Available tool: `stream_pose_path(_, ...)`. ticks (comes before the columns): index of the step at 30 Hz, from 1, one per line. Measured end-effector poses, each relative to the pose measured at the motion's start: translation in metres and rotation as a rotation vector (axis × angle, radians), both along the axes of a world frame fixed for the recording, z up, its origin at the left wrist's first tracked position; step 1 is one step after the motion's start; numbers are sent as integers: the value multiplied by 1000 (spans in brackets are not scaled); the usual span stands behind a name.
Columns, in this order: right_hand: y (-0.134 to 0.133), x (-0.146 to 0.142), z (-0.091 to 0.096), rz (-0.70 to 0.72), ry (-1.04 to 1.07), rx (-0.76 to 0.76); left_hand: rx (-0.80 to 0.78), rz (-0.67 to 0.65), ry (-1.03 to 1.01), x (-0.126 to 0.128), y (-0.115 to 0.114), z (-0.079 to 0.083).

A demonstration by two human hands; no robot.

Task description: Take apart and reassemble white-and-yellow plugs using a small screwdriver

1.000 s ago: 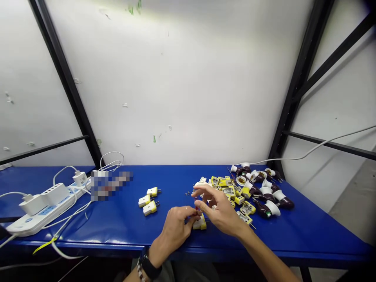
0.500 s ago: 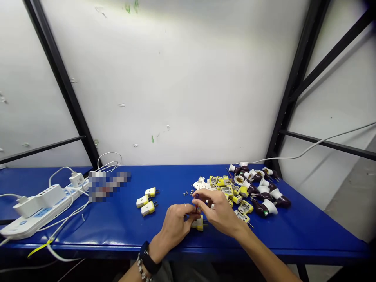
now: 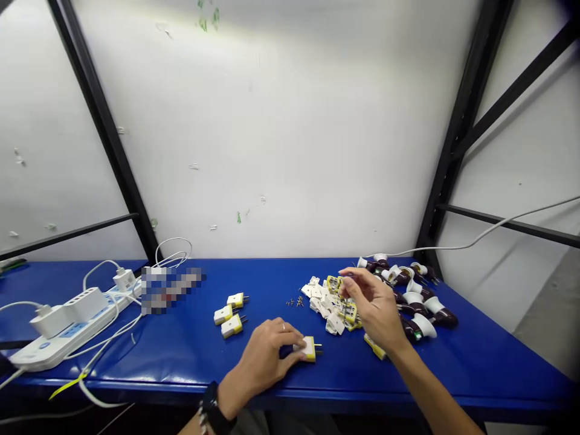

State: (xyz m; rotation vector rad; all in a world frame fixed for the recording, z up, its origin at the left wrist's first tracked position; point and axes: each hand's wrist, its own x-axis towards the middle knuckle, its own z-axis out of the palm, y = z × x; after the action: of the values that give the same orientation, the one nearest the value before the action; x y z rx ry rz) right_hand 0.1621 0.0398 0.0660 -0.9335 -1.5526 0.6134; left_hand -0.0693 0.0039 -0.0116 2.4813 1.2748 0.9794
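Observation:
My left hand (image 3: 269,356) rests on the blue table (image 3: 181,356) with its fingers closed round a white and yellow plug (image 3: 309,348), whose metal prongs point right. My right hand (image 3: 374,305) hovers over a pile of white and yellow plug parts (image 3: 333,302), its fingers curled in a pinch; what it holds, if anything, I cannot make out. Three finished white and yellow plugs (image 3: 231,314) lie in a group left of my left hand. A few small screws (image 3: 294,301) lie between that group and the pile.
Several dark brown and white lamp sockets (image 3: 419,302) lie at the right end of the table. A white power strip (image 3: 58,329) with chargers and white cables sits at the left. Black frame posts (image 3: 457,139) rise on both sides against the white wall.
My right hand has left the plug and moved right and up over the pile of parts. My left hand stays on the plug, now flat on the table.

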Motion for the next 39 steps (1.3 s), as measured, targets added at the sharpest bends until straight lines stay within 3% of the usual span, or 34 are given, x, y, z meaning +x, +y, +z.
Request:
stream_pose_path(6,17,52,-6,-208,-589,12,203,203,157,-67,0,-3)
stream_pose_path(10,19,62,-26,-198,-854,-51,306,376,230,-88,0,0)
stream_pose_path(12,18,59,-36,-205,-934,-50,308,359,237,-74,2,3)
stream_pose_path(15,17,51,-44,-254,-1037,-35,251,202,256,-29,10,10)
stream_pose_path(19,17,47,-43,-280,-1088,-30,170,90,353,34,34,16)
stream_pose_path(22,15,50,-40,-266,-1039,-69,155,37,469,60,49,20)
stream_pose_path(30,-4,61,-42,-233,-759,-109,156,-80,461,68,45,27)
stream_pose_path(39,-23,58,-43,-131,-718,-150,87,-122,428,81,54,22)
